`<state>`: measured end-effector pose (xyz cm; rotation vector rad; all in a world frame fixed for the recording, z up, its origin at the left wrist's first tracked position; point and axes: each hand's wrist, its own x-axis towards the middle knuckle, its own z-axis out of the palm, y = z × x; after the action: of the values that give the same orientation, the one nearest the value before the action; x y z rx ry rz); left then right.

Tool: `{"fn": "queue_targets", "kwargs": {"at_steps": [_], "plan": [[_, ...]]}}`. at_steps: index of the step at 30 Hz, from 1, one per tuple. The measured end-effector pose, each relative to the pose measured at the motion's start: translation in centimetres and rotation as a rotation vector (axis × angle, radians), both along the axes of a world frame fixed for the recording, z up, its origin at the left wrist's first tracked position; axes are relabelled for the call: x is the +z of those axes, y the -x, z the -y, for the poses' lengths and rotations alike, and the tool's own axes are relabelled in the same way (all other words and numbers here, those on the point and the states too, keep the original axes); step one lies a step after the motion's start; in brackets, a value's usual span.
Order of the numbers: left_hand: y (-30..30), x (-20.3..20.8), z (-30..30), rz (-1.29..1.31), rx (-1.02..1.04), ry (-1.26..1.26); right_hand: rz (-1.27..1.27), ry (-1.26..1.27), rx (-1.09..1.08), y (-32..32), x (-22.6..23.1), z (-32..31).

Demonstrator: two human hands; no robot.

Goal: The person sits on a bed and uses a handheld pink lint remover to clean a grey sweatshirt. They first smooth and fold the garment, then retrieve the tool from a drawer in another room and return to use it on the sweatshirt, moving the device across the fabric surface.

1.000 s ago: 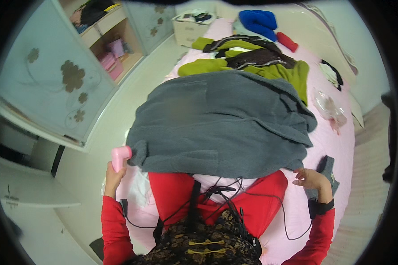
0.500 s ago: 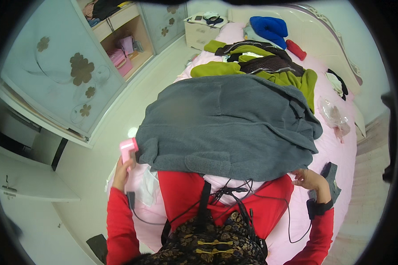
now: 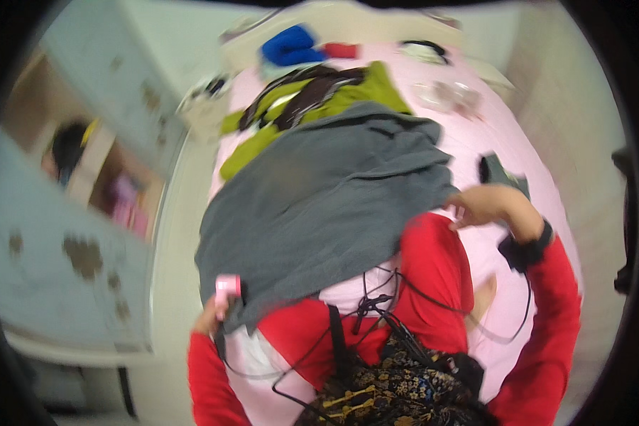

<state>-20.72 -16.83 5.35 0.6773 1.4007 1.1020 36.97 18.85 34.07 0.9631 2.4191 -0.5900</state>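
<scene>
A grey coat (image 3: 326, 184) of thick fleecy cloth lies spread over the bed in front of me and partly across my knees. My left hand (image 3: 209, 317) is closed around the handle of a pink lint shaver (image 3: 228, 285), its head beside the coat's near left edge. On the other side, my right hand (image 3: 479, 204) is at the coat's right edge, with fingers bent together on the cloth; blur partly hides the fingertips. Black cables (image 3: 373, 304) run across my lap and toward my right wrist, which wears a black band (image 3: 525, 248).
Green and dark brown clothes (image 3: 312, 99) lie beyond the coat. A blue folded item (image 3: 291, 46) and a red roll (image 3: 341, 50) rest by the headboard. A clear plastic bag (image 3: 451, 97) and dark grey cloth (image 3: 500, 174) are on the right. An open wardrobe (image 3: 113, 160) stands left.
The view has swung, so the bed and coat sit further left and turned. The lint shaver stays in my left hand by the coat's edge; my right hand stays at the opposite edge.
</scene>
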Motion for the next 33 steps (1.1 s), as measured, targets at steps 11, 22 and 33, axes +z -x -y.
{"fn": "queue_targets", "kwargs": {"at_steps": [11,22,33], "plan": [[-2.4,-0.4,-2.7,-0.06,0.055,0.08,-0.017,-0.086,0.025,-0.5,3.9,1.2],[-4.4,6.0,-1.2,-0.095,0.14,0.003,-0.068,-0.127,0.08,-2.5,3.9,-0.3],[-9.8,10.5,-1.1,-0.202,0.21,0.048,-0.232,0.063,0.199,-4.9,-6.1,-8.0]]}}
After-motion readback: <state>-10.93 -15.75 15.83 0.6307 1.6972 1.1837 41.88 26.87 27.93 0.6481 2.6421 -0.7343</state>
